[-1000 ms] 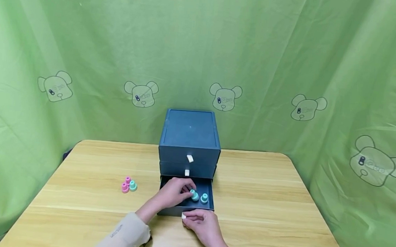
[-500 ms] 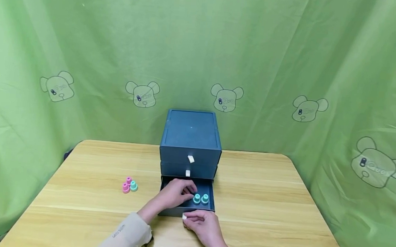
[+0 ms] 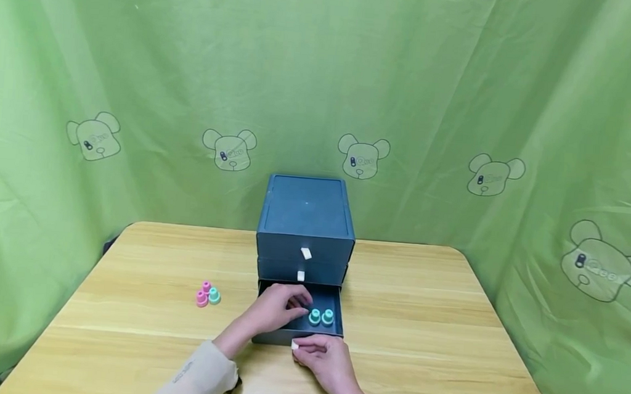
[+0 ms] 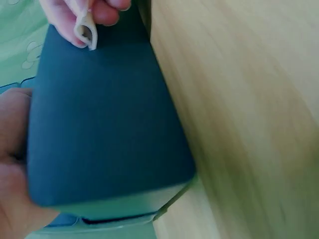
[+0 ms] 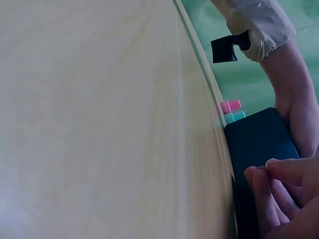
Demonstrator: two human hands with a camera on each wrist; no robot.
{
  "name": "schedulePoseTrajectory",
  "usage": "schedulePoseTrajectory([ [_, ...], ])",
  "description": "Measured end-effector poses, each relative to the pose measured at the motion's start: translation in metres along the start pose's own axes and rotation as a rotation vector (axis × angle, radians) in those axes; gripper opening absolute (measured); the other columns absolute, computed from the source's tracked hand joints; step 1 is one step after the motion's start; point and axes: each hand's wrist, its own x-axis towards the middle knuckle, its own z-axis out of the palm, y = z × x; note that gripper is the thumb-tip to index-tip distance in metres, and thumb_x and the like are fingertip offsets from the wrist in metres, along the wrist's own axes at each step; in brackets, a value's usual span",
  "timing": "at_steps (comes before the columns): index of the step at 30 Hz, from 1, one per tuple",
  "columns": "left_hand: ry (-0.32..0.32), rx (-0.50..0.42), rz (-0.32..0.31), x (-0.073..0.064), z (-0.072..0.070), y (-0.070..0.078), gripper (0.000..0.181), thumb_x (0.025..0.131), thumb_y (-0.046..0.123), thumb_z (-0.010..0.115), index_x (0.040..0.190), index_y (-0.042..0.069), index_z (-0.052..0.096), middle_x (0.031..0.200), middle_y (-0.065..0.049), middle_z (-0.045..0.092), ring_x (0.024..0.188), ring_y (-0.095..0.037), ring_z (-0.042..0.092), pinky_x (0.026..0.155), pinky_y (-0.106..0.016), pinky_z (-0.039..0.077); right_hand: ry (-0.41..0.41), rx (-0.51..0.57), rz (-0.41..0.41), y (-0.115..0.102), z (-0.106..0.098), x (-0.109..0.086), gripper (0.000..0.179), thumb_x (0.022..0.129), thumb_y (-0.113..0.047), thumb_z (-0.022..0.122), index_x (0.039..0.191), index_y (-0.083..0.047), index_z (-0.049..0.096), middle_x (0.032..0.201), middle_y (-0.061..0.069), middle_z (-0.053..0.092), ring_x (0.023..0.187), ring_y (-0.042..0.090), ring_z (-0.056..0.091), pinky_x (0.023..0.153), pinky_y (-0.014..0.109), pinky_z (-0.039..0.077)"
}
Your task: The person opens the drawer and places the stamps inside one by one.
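Observation:
Inside the pulled-out bottom drawer of a dark blue cabinet, two teal ring-based pegs stand upright side by side. My left hand hovers over the drawer just left of them, its fingers loosely bent, with nothing seen between thumb and fingers. At the drawer's front, my right hand pinches the white pull tab between thumb and fingers. In the left wrist view the looped tab sticks out from those fingers. The left hand covers the left part of the drawer's inside.
Two pink pegs and one teal peg stand grouped on the wooden table, left of the drawer. The cabinet has two more drawers above, both pushed in, with white tabs. A green curtain surrounds the table.
The left hand has let go of a teal peg, which was tilted in its fingers and now stands upright beside the other. The right hand has kept its grip on the tab.

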Motion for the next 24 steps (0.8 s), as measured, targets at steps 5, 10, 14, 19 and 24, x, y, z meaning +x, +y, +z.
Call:
schedulePoseTrajectory([
  [5,0.03,0.005,0.041,-0.009,-0.013,-0.001,0.017,0.099,0.017,0.071,0.115,0.013,0.073,0.111,-0.002,0.076,0.091,-0.007,0.07,0.085,-0.027,0.06,0.006,-0.008,0.008,-0.001,-0.001,0.0,0.019,0.088,-0.014,0.083,0.104,-0.005,0.081,0.094,0.008,0.081,0.083,0.014,0.077,0.072,0.023,0.062],
  [10,0.077,-0.015,0.04,-0.025,-0.031,-0.006,0.016,0.099,0.018,0.071,0.115,0.016,0.073,0.111,-0.003,0.076,0.091,-0.009,0.07,0.084,-0.031,0.06,0.005,-0.018,0.017,-0.002,-0.001,-0.001,0.019,0.088,-0.014,0.083,0.105,-0.007,0.082,0.093,0.007,0.081,0.082,0.014,0.077,0.071,0.024,0.062],
  [14,0.125,-0.052,-0.012,-0.042,-0.049,-0.013,0.016,0.099,0.018,0.071,0.115,0.021,0.073,0.112,-0.002,0.076,0.093,-0.01,0.07,0.084,-0.032,0.059,0.011,-0.018,0.014,-0.002,0.001,-0.001,0.019,0.087,-0.013,0.083,0.105,-0.007,0.082,0.093,0.007,0.081,0.082,0.014,0.077,0.07,0.022,0.061],
  [19,0.203,-0.067,-0.063,-0.062,-0.069,-0.03,0.019,0.098,0.015,0.072,0.116,0.019,0.073,0.11,0.0,0.076,0.094,-0.012,0.07,0.083,-0.029,0.058,0.017,-0.008,0.011,-0.001,0.001,-0.001,0.019,0.087,-0.011,0.083,0.105,-0.005,0.081,0.092,0.008,0.081,0.082,0.015,0.077,0.069,0.021,0.061],
  [24,0.276,-0.05,-0.129,-0.082,-0.085,-0.051,0.019,0.096,0.014,0.073,0.115,0.018,0.073,0.106,0.0,0.077,0.093,-0.012,0.07,0.081,-0.028,0.058,0.016,-0.003,0.009,-0.002,0.002,-0.002,0.02,0.087,-0.011,0.083,0.106,-0.005,0.081,0.092,0.008,0.081,0.081,0.016,0.077,0.069,0.021,0.061],
])
